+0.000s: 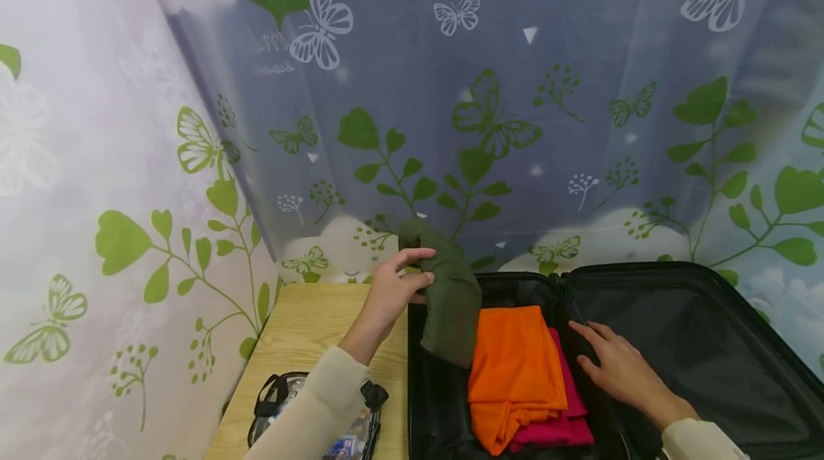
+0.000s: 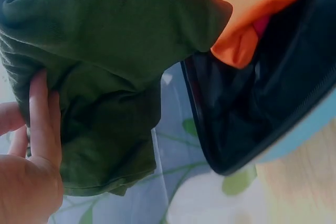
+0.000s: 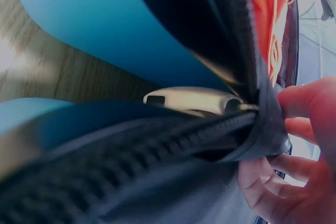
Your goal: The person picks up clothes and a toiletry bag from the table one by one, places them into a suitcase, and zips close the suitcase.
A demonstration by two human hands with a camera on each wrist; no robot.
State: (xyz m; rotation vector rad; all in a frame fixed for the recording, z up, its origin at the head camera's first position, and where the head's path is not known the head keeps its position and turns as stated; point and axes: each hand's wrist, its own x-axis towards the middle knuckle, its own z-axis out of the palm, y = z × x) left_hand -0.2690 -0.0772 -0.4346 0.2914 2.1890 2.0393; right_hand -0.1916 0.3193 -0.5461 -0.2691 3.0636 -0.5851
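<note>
My left hand (image 1: 393, 292) holds up a dark green folded garment (image 1: 453, 299) at its left side, over the left half of the open suitcase (image 1: 515, 281). In the left wrist view, the fingers lie against the green cloth (image 2: 105, 40), which hangs in loose folds. An orange folded cloth (image 1: 515, 367) lies inside that half, on top of a magenta cloth (image 1: 573, 424). My right hand (image 1: 621, 370) rests at the hinge between the two halves. In the right wrist view, its fingertips touch the black fabric strip (image 3: 270, 121) there, beside the zipper teeth.
The black-lined suitcase lid (image 1: 702, 345) lies open on the right. A clear bag with black trim (image 1: 273, 392) stands on the wooden table (image 1: 315, 313) at the left, partly behind my left sleeve. A printed butterfly-and-leaf curtain (image 1: 412, 88) hangs close behind the suitcase.
</note>
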